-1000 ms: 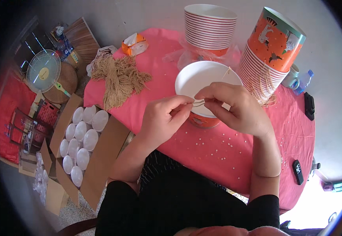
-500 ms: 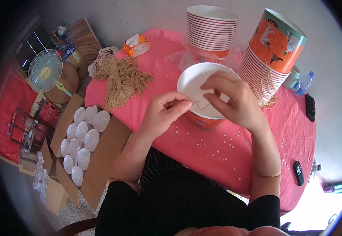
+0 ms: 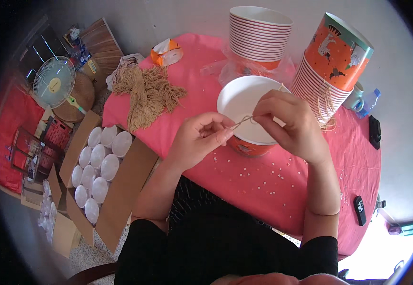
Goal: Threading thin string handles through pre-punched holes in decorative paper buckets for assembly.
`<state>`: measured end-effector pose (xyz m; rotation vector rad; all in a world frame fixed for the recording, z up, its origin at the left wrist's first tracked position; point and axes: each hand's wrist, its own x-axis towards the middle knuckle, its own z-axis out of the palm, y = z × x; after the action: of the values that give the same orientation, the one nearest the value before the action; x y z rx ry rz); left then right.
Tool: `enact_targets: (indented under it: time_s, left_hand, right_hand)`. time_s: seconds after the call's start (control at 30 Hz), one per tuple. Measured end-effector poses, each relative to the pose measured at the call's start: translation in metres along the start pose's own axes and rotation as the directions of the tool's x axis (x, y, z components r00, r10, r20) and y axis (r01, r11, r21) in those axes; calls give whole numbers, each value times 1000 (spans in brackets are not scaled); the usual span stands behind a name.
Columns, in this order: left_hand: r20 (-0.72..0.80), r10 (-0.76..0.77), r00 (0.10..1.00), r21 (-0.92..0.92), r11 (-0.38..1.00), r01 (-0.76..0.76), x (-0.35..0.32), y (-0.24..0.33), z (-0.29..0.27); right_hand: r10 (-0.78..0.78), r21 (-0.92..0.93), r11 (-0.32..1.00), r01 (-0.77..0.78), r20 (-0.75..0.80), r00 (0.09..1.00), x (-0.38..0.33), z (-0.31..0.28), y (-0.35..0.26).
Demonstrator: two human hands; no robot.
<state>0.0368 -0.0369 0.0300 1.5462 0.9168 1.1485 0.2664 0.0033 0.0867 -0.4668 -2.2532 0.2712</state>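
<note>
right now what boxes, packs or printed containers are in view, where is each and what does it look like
brown cardboard box: on the floor left of the table, open, holding round white lids.
orange and white soft pack: far left end of the pink table, crumpled.
orange printed paper tub: under both hands, white inside.
tilted stack of orange printed tubs: far right, green rim.
red-striped tub stack: far centre.

Between my two hands I hold a short length of tan string (image 3: 242, 120), pulled nearly taut and slanting up toward the right. It crosses the near left rim of an orange paper bucket (image 3: 250, 114) with a white inside, which stands upright on the pink table, mouth open.
</note>
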Motion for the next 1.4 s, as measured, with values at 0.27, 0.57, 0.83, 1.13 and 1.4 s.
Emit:
enact_targets:
  time_s: [0.27,0.57,0.83,1.13,1.4]
  left_hand:
    - [-6,16,1000,-81,997,-16,-5,-2,1]
    - [19,-97,995,-307,947,98,-8,-14,12]
    - [41,-41,998,-399,915,54,-8,-21,14]
    - [-75,-52,996,-279,960,29,-7,-23,22]
    - [-139,100,985,-83,990,-112,-8,-19,26]
  right_hand:
    - [-46,38,998,46,-2,999,-1,0,-3]
    - [-28,25,999,26,61,998,0,16,-3]
    - [-11,30,999,9,84,996,0,20,0]
    - [-5,37,999,2,92,996,0,22,2]
    - [132,183,969,-166,184,974,-3,22,1]
